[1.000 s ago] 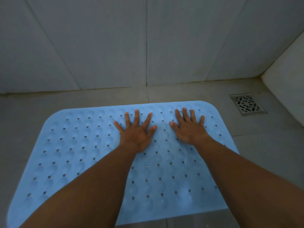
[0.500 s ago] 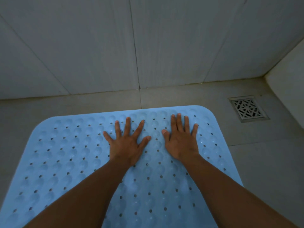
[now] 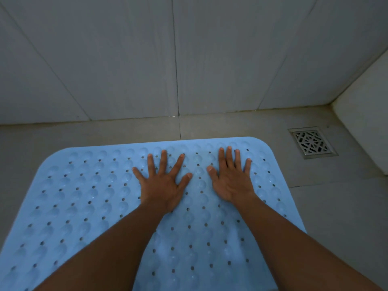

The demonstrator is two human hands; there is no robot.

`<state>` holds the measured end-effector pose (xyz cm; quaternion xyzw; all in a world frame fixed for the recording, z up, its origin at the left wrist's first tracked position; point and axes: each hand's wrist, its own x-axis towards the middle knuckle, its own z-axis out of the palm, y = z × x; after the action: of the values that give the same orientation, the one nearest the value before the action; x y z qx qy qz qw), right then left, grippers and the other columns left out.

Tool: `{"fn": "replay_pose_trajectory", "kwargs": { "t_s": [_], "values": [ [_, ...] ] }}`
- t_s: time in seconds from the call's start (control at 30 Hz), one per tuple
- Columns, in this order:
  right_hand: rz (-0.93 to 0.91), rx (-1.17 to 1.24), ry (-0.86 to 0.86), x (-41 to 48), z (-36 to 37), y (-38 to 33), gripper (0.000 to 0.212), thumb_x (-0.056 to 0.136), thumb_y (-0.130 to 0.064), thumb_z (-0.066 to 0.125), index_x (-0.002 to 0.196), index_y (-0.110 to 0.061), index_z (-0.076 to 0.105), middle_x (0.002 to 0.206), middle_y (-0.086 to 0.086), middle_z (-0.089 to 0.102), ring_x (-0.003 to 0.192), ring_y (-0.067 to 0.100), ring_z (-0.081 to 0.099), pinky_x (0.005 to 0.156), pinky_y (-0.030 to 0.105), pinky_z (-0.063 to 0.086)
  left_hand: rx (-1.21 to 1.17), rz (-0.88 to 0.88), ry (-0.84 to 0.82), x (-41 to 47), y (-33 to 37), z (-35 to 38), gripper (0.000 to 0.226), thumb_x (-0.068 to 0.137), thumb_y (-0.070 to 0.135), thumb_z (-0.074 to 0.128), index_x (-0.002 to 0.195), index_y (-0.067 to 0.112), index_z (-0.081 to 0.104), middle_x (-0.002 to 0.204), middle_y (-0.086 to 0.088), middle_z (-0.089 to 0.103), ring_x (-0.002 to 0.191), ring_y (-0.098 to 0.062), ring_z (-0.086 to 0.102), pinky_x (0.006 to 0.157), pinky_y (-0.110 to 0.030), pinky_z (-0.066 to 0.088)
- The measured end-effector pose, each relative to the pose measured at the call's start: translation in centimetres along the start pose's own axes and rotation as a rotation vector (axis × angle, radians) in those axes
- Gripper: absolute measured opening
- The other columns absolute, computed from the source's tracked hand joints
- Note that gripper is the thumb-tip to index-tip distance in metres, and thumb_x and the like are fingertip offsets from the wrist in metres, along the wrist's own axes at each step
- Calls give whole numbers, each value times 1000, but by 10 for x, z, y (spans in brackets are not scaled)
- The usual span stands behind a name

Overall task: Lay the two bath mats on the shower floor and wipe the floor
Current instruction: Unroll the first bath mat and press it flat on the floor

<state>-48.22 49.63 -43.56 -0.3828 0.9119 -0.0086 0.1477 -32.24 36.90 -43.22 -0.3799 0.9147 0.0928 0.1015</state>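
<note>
A light blue bath mat [image 3: 84, 196] with rows of small holes and round bumps lies flat on the grey tiled shower floor [image 3: 336, 206]. My left hand [image 3: 163, 181] presses palm down on the mat's far middle, fingers spread wide. To its right, my right hand [image 3: 231, 179] also lies flat on the mat near the far right corner, fingers closer together. Neither hand holds anything. Only one mat is in view; its near edge runs out of frame.
A square metal floor drain [image 3: 312, 142] sits in the floor to the right of the mat. Grey tiled walls [image 3: 126, 59] rise just behind the mat. A pale raised ledge [image 3: 367, 127] borders the floor at the right.
Both hands have slid a little toward the mat's far edge and apart, staying flat on it. The view has shifted so the mat sits lower and closer.
</note>
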Motion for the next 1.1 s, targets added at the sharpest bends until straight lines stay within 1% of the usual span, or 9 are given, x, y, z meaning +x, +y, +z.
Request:
{"fn": "replay_pose_trajectory", "kwargs": {
  "t_s": [0.13, 0.27, 0.4, 0.57, 0.7, 0.77, 0.9, 0.97, 1.1],
  "values": [
    [21, 22, -80, 1, -10, -3, 75, 101, -60, 11, 156, -19, -19, 164, 7, -22, 150, 27, -22, 119, 55, -13, -54, -20, -49, 2, -1, -5, 65, 89, 77, 4, 147, 58, -17, 164, 6, -21, 149, -33, -21, 110, -73, -9],
    [23, 20, -82, -14, -15, -20, 74, 101, -60, 11, 157, -21, -17, 165, 7, -20, 151, 26, -19, 119, 55, -13, -139, 9, -144, 1, -11, -21, 61, 94, 71, 6, 151, 55, -5, 166, 6, -14, 151, -30, -16, 113, -69, -7],
    [-72, 48, -45, -40, -17, -64, 70, 103, -56, 14, 158, -21, -12, 166, 6, -16, 152, 23, -16, 120, 55, -9, -186, 79, -5, -31, -48, -22, 58, 101, 58, 11, 156, 43, 1, 167, -1, -2, 153, -27, -5, 120, -58, 1],
    [-143, 98, -60, -75, -1, -134, 69, 103, -54, 17, 159, -21, -8, 166, 6, -14, 152, 23, -15, 120, 56, -8, -120, 7, 56, -86, -122, -10, 80, 84, 63, -8, 158, 35, 2, 167, -4, -3, 153, -27, -8, 119, -57, -3],
    [-243, 75, -84, -120, 30, -196, 70, 103, -55, 18, 159, -19, -6, 166, 5, -13, 152, 23, -16, 119, 59, -10, -75, -68, 58, -133, -189, 4, 76, 85, 68, -6, 156, 41, -5, 166, -3, -10, 151, -30, -15, 117, -62, -9],
    [-272, 55, -98, -135, 47, -221, 70, 101, -57, 12, 158, -21, -8, 166, 4, -15, 151, 23, -19, 117, 60, -12, -81, -107, 55, -150, -213, 13, 70, 86, 71, -3, 152, 48, -9, 166, 0, -13, 151, -34, -17, 116, -64, -10],
    [-232, 13, -38, -142, 68, -244, 80, 88, -59, -8, 158, -23, -6, 166, 4, -15, 151, 25, -21, 116, 61, -15, -91, -105, 94, -159, -227, 27, 66, 89, 74, 6, 151, 55, -3, 166, 3, -9, 151, -35, -12, 116, -66, -4],
    [-220, 12, -10, -143, 71, -244, 77, 90, -59, -5, 159, -23, -5, 166, 3, -13, 151, 24, -19, 117, 59, -13, -78, -109, 119, -158, -227, 31, 67, 90, 75, 10, 152, 53, 0, 167, 3, -6, 152, -34, -10, 116, -65, -3],
    [-219, 32, 51, -143, 73, -243, 67, 99, -57, 11, 159, -29, -1, 167, 3, -6, 153, 24, -12, 119, 59, -9, -61, -103, 140, -157, -228, 32, 69, 90, 77, 9, 153, 52, 2, 167, 2, -3, 152, -34, -9, 117, -65, -1]
  ]
}}
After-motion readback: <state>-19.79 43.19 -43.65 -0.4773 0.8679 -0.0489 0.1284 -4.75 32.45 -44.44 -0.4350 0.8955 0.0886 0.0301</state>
